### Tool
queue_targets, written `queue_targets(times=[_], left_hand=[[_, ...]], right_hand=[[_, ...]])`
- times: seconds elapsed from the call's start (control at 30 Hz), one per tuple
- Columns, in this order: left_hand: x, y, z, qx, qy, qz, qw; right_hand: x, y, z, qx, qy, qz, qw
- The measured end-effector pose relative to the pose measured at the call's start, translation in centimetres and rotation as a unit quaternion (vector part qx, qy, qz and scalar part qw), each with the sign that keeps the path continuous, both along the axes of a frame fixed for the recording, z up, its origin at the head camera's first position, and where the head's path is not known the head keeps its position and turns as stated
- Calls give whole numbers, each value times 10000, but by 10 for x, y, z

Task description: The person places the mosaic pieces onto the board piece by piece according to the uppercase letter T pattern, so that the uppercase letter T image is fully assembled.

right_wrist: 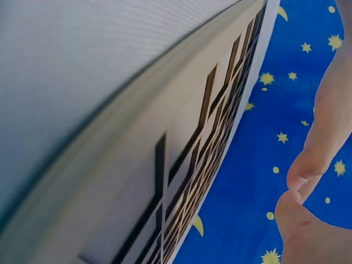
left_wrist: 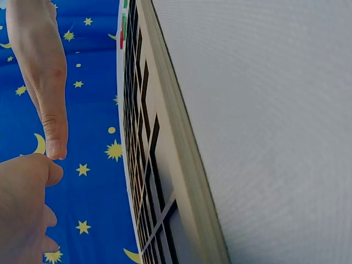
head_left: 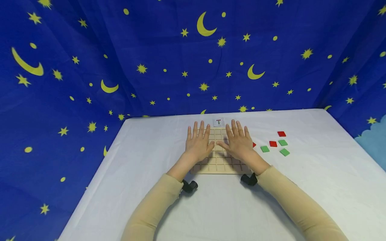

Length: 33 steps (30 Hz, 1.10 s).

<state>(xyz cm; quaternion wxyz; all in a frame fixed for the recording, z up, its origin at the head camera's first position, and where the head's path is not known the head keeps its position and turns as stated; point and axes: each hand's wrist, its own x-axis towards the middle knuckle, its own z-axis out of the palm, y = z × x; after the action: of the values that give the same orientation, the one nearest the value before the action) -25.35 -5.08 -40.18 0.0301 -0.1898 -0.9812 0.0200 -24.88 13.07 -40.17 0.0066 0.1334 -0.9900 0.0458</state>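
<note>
A light wooden grid board (head_left: 216, 169) lies on the table. Over its left part is my left hand (head_left: 197, 145), palm down, fingers straight and spread. My right hand (head_left: 240, 144) mirrors it over the right part, and the two thumbs point at each other with their tips close together. In the left wrist view both the left hand (left_wrist: 25, 192) and right hand (left_wrist: 47, 77) appear raised above the board's surface (left_wrist: 179, 126). Neither hand holds anything. The hands hide parts of the grid, whose visible squares hold no tiles.
Right of the board lie red tiles (head_left: 281, 134) and green tiles (head_left: 284, 152), several in all; one red tile (head_left: 254, 145) is partly hidden by the right hand. A small printed grid card (head_left: 218, 122) lies behind the board. A blue star-patterned curtain (head_left: 169, 50) surrounds the white table (head_left: 217, 207).
</note>
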Motion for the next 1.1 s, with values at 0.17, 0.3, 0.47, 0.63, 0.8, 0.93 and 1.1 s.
queue_targets(times=[0.17,0.3,0.47,0.63,0.8,0.93,1.1], left_hand=[[-1,0,-1,-6,-12,20,10000],[-1,-1,0,21,-48,53,10000],[-1,-3,1,32,-68,105,9999],[-1,-4,4,-9,10,116,9999],[-3,-10,3,603,-150,-335,9975],[-8,-22,0,2051,-552,-1062,9714],[-16,-46,-8,3214,-902,-1219,9347]], right_hand=[[0,1,-1,-17,70,7,10000],[0,1,0,-58,137,28,9999],[0,1,2,-47,36,17,10000],[0,1,3,-23,27,-22,10000],[0,2,2,-61,54,-4,10000],[0,2,1,-259,99,87,9996],[-1,4,3,-448,308,295,9981]])
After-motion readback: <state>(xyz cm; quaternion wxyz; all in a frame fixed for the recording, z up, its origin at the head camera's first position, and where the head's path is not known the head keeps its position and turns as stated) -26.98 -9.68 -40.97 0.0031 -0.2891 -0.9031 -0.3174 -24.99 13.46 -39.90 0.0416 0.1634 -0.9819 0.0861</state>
